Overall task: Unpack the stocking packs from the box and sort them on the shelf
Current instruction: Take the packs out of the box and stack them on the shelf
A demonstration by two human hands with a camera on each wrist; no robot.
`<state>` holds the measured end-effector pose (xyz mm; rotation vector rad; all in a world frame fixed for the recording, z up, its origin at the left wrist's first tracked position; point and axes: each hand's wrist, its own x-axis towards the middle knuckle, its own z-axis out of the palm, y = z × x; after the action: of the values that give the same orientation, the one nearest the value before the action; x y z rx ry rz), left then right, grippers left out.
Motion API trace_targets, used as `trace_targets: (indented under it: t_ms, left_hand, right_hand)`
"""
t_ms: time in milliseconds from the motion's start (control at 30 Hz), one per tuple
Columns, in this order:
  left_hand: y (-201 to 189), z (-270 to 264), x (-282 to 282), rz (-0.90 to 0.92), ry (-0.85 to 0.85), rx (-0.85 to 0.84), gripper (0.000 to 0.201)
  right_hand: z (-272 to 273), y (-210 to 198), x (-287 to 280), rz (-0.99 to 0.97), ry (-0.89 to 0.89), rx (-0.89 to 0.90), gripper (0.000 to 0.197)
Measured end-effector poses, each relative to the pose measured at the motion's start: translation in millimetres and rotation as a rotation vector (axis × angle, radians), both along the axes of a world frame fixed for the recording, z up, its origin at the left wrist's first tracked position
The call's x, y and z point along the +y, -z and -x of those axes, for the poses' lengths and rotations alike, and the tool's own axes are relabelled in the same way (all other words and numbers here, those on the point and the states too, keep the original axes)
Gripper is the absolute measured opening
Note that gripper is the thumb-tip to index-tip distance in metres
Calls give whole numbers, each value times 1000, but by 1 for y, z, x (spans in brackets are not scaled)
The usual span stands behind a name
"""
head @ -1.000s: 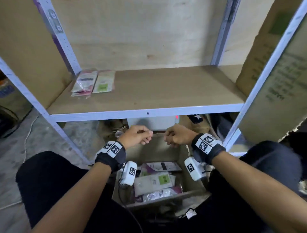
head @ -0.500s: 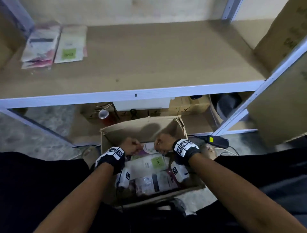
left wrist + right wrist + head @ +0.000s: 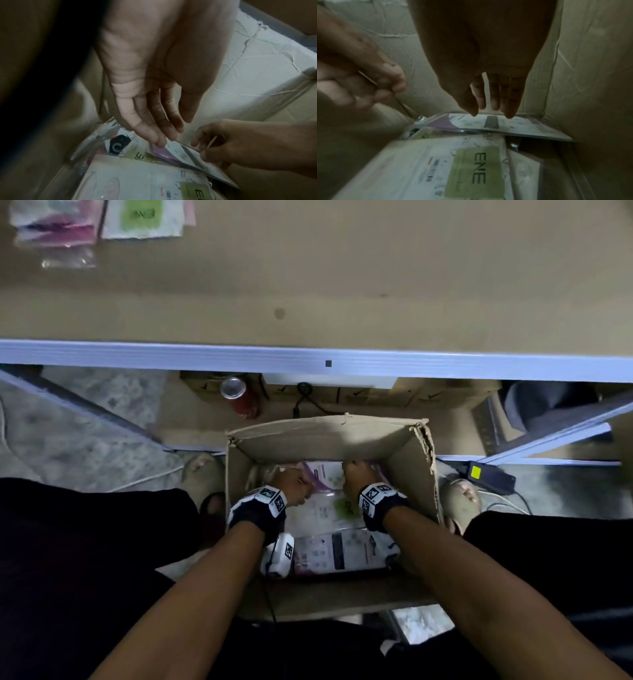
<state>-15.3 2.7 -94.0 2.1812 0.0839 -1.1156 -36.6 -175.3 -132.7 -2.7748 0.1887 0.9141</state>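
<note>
An open cardboard box (image 3: 329, 433) stands on the floor between my legs and holds several stocking packs. A purple-and-white pack (image 3: 325, 477) (image 3: 173, 152) (image 3: 496, 121) leans at its far end. A green-labelled ENE pack (image 3: 329, 508) (image 3: 471, 169) lies in the middle, another white pack (image 3: 339, 549) nearest me. My left hand (image 3: 294, 486) (image 3: 176, 132) touches the purple pack's upper edge with straight fingers. My right hand (image 3: 356, 477) (image 3: 491, 114) points down, fingertips at that pack's far edge. Neither visibly holds a pack. A pink pack (image 3: 54, 227) and a green-labelled pack (image 3: 144, 217) lie on the shelf (image 3: 342, 361), far left.
Under the shelf stand a red can (image 3: 239, 395), cartons and cables. A black power adapter (image 3: 486, 477) lies on the floor right of the box. My sandalled feet (image 3: 202, 474) (image 3: 459, 501) flank the box. The wooden shelf board spreads to the right of the two packs.
Both hands have dropped from just below the shelf edge down into the far end of the box. My head has tilted down, bringing the box nearer in view.
</note>
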Motion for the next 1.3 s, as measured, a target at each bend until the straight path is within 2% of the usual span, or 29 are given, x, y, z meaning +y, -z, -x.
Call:
trace_targets:
  t_ms: [100, 200, 267, 333, 467, 633, 733, 867, 967, 1100, 1200, 1300]
  left_hand:
    - [0, 1, 1, -46, 21, -55, 17]
    - [1, 0, 1, -23, 24, 7, 24]
    - [-1, -1, 1, -56, 57, 9, 27]
    - [-1, 0, 1, -79, 91, -6, 28]
    - [0, 3, 3, -101, 114, 0, 14]
    - [2, 4, 4, -127, 152, -4, 23]
    - [0, 6, 2, -130, 164, -20, 23]
    - [-2, 6, 1, -144, 175, -22, 25]
    - [-2, 7, 2, -152, 175, -32, 27]
    - [0, 7, 3, -186, 195, -58, 28]
    - [4, 6, 4, -183, 184, -49, 31]
    - [6, 6, 5, -177, 151, -52, 29]
  right_hand:
    - [-5, 9, -2, -8, -72, 34, 47]
    - [-4, 14, 1, 7, -150, 110, 34]
    - [-2, 16, 1, 20, -139, 82, 30]
    - [1, 21, -1, 17, -110, 31, 36]
    - [9, 34, -2, -67, -17, 51, 50]
    - [12, 32, -4, 51, -25, -52, 56]
    - [16, 32, -6, 81, -47, -48, 58]
    - [17, 28, -12, -4, 19, -33, 60]
    - [17, 22, -18, 49, -35, -1, 63]
    - [13, 12, -19, 81, -67, 11, 47]
    - [8, 4, -12, -12, -105, 81, 26]
    - [8, 3, 1, -135, -113, 129, 20]
